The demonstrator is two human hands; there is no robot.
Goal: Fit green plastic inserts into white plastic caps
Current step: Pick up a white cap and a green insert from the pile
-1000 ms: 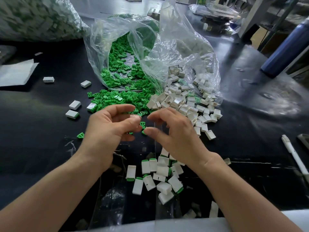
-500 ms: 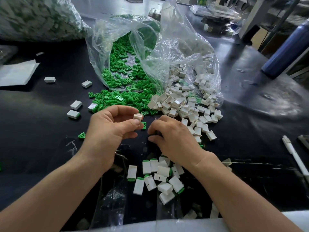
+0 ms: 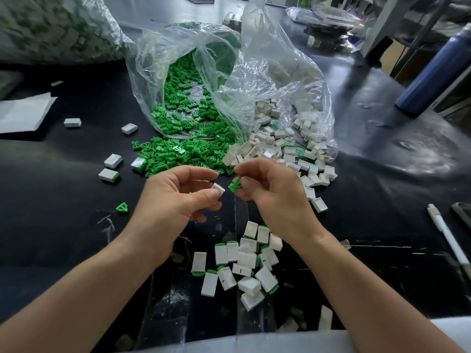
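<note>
Head view: left hand [image 3: 175, 200] pinches white cap [image 3: 218, 187], right hand [image 3: 275, 197] green insert [image 3: 234, 186] (seemingly just apart), fingers curled.

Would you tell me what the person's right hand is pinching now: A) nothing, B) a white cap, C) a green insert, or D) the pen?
C: the right hand pinches a green insert at its fingertips, while the left hand holds the white cap.

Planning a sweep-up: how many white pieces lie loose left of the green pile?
5. Farthest piece beside the white paper; second piece near the clear bag; a pair, upper piece, lower piece; edge piece touching the green pile. Others may be buried.
</note>
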